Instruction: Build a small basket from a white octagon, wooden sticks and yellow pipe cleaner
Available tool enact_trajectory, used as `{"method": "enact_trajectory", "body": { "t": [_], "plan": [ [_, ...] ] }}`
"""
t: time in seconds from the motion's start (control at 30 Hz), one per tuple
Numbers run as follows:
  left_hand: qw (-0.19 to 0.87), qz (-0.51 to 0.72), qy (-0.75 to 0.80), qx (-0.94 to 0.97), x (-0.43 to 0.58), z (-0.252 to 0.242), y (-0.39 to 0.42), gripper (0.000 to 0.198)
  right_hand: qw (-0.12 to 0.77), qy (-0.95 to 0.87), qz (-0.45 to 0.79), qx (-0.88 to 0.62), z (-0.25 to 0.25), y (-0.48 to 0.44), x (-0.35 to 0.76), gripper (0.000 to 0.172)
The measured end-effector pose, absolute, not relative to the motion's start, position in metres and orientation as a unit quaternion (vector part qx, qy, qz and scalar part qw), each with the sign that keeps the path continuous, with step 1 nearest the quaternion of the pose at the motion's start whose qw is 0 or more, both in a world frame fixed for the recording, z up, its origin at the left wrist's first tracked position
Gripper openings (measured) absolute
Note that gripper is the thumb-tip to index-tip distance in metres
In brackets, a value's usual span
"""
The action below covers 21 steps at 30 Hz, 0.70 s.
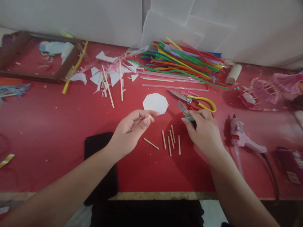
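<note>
My left hand (129, 134) is closed in a pinch on a short wooden stick (151, 118), of which just a pale end shows at the fingertips. In my right hand (205, 129) is a box cutter (184, 108), its wide blade out and pointing up and left; part of its green and dark handle is covered by my fingers. Between and below the hands, several cut wooden sticks (169, 145) lie apart on the red table (151, 175). A white octagonal card (155, 103), with small marks near its corners, lies just beyond my left fingertips.
Yellow-handled scissors (203, 102) lie beyond my right hand. Colourful pipe cleaners (184, 61) are heaped at the back. A pink glue gun (241, 134) rests at right, a black phone (101, 170) under my left forearm. White paper scraps (96, 77) and a wooden frame (56, 75) lie back left.
</note>
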<state>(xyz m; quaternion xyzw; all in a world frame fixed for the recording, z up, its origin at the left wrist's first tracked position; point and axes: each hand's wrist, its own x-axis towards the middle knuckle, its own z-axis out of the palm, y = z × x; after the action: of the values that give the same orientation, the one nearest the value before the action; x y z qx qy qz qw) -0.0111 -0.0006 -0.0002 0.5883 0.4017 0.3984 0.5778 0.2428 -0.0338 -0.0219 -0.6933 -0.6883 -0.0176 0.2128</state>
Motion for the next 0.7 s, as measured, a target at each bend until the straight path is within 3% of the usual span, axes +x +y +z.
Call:
{"method": "enact_trajectory", "body": {
  "t": [0.13, 0.3, 0.4, 0.57, 0.7],
  "plan": [
    [0.553, 0.389, 0.46, 0.576, -0.012, 0.0, 0.003, 0.017, 0.177, -0.685, -0.037, -0.705, -0.024, -0.036, 0.245, 0.039],
    [0.622, 0.339, 0.453, 0.541, -0.007, 0.002, 0.001, 0.027, 0.306, -0.765, 0.042, -0.565, -0.006, -0.038, 0.226, 0.048],
    [0.675, 0.289, 0.43, 0.525, -0.003, 0.005, -0.001, 0.034, 0.324, -0.829, 0.136, -0.435, 0.001, -0.041, 0.212, 0.06],
    [0.731, 0.257, 0.387, 0.499, -0.001, 0.005, -0.003, 0.044, 0.331, -0.836, 0.193, -0.393, -0.003, -0.043, 0.205, 0.047],
    [0.726, 0.255, 0.38, 0.514, -0.001, -0.001, -0.004, 0.044, 0.326, -0.834, 0.209, -0.394, -0.004, -0.042, 0.206, 0.055]
  ]
}}
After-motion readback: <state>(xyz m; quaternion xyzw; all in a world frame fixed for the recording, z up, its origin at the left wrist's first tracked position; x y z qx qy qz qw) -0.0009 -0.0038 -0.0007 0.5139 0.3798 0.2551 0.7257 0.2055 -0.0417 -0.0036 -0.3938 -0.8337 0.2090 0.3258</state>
